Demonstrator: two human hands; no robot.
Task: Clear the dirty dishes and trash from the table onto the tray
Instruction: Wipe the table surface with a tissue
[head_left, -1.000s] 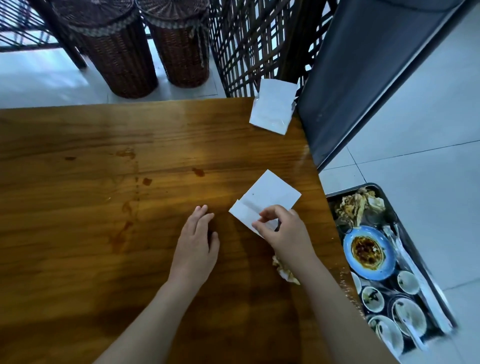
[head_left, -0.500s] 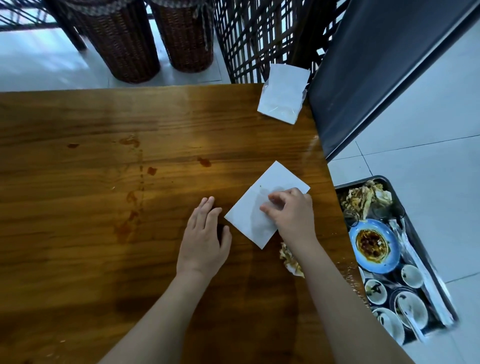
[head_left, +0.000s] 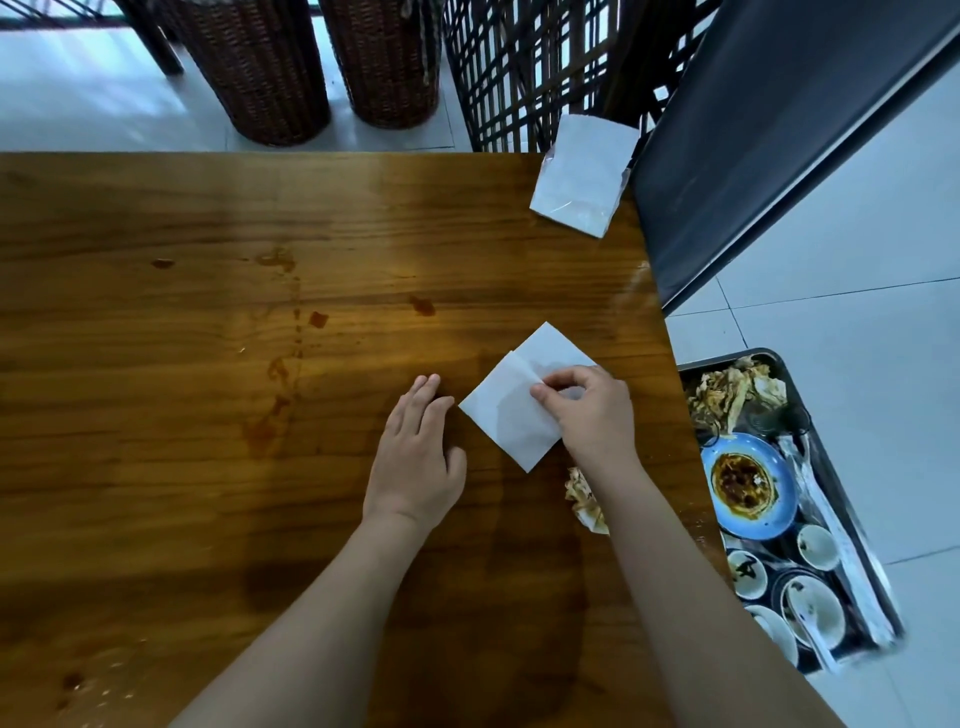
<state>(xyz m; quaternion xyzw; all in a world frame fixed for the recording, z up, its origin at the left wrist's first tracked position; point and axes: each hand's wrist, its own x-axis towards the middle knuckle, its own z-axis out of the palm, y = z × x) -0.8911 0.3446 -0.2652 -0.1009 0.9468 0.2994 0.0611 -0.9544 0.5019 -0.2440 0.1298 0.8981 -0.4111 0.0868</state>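
Observation:
A white paper napkin (head_left: 511, 410) lies on the wooden table (head_left: 208, 364) near its right edge. My right hand (head_left: 587, 410) pinches the napkin's folded layer between thumb and fingers. My left hand (head_left: 415, 452) rests flat on the table just left of the napkin, fingers straight. A crumpled stained tissue (head_left: 584, 499) lies on the table, half hidden under my right wrist. The dark tray (head_left: 852, 525) stands on the floor to the right of the table, holding a blue plate (head_left: 748, 486) with sauce, several small white bowls and crumpled trash.
A clear pack of napkins (head_left: 582, 179) sits at the table's far right corner. Sauce stains (head_left: 275, 395) streak the table's middle. Two wicker baskets (head_left: 260, 67) and a dark lattice screen (head_left: 524, 67) stand beyond the far edge. A grey panel (head_left: 769, 130) leans at the right.
My right hand flattened the napkin half a second ago and now pinches a folded layer of it again. My left hand stays flat beside it.

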